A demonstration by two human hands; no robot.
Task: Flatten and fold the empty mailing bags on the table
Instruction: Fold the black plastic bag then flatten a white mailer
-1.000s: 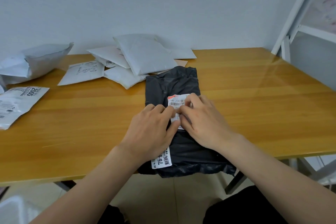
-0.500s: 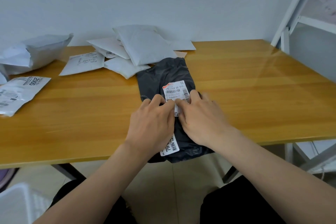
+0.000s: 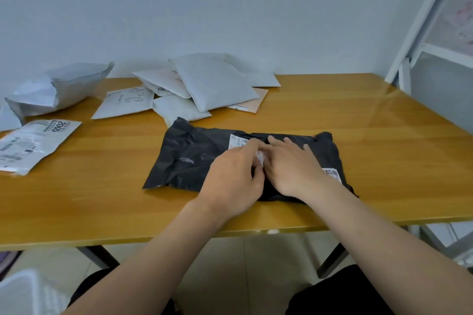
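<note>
Careful, both your left hand [image 3: 236, 176] and right hand [image 3: 294, 165] press open-palmed, gripping nothing, on the black mailing bag [image 3: 199, 158], whose trapped air may spring the crease open.

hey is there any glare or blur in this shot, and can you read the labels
Head view: soft window glare on the table at its far right; wide-angle bending at the white frame; left hand and right hand slightly blurred over the black bag; only "2005" on the white bag is readable.
</note>
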